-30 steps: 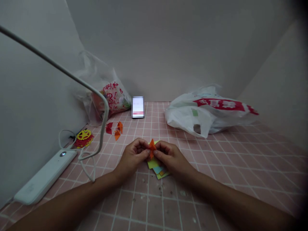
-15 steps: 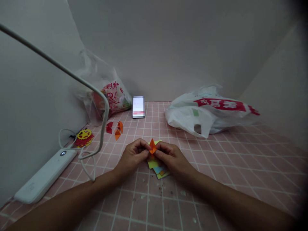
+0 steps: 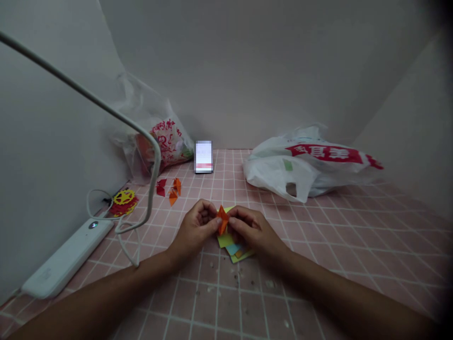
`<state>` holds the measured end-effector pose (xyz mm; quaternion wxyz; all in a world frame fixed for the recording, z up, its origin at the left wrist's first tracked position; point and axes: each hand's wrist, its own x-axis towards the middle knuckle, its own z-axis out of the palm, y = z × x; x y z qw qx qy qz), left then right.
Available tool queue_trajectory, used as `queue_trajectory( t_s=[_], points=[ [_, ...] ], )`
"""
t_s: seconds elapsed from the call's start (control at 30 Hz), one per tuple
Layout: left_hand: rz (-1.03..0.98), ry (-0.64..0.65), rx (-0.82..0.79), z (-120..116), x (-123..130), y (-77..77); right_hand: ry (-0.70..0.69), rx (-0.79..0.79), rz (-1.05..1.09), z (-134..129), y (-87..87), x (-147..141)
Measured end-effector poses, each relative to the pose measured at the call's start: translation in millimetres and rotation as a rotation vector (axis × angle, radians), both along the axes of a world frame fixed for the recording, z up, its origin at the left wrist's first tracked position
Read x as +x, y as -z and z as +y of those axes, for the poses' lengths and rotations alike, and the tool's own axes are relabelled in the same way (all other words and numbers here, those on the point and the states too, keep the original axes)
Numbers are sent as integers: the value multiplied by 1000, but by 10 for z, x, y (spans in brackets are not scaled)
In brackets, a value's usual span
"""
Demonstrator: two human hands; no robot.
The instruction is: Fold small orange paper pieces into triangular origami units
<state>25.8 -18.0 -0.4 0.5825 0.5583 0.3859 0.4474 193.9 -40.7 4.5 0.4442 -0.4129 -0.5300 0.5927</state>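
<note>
A small piece of folded orange paper point(image 3: 222, 220), pointed at top and bottom, is held upright between both hands. My left hand point(image 3: 198, 226) pinches its left edge between thumb and fingers. On the other side, my right hand point(image 3: 255, 230) grips the right edge the same way. Beneath the hands lies a loose stack of coloured paper squares point(image 3: 224, 241) in yellow, blue and orange, partly covered by my right hand. Farther off to the left rest small orange folded papers point(image 3: 173, 197) and a dark red one point(image 3: 161, 187).
A white power bank point(image 3: 67, 259) with a cable lies at the left by red and yellow cut-outs point(image 3: 123, 198). Plastic bags stand behind, one at left point(image 3: 170, 146) and one at right point(image 3: 279, 167). A lit phone point(image 3: 203, 157) leans at the back.
The orange paper now shows a longer diamond shape, its lower point visible between the fingers. It has shifted slightly left. Both hands stay nearly in place with small finger movements.
</note>
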Motion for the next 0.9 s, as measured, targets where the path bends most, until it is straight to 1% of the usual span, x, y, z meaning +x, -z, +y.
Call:
queue_trajectory(
  t_s=[0.1, 0.2, 0.33, 0.5, 0.6, 0.7, 0.8, 0.9],
  points=[
    [-10, 13, -12, -5, -1, 3, 23, -2, -17, 6, 34, -7],
    [-3, 48, -63, -10, 0, -12, 58, 14, -24, 0, 79, -20],
    [123, 128, -109, -18, 3, -52, 72, 41, -15, -12, 104, -21],
    [201, 144, -98, -21, 6, -67, 53, 12, 57, 17, 101, -23],
    [223, 214, -178, -29, 9, -37, 73, -6, 86, 41, 124, -23],
    [172, 280, -261, -39, 13, -6, 103, -12, 49, 42, 149, -16],
    [130, 264, -249, -38, 13, -4, 132, -32, 47, 28, 152, -12],
    [150, 235, -210, -29, 12, -22, 133, -52, 74, 20, 139, -15]
  ],
)
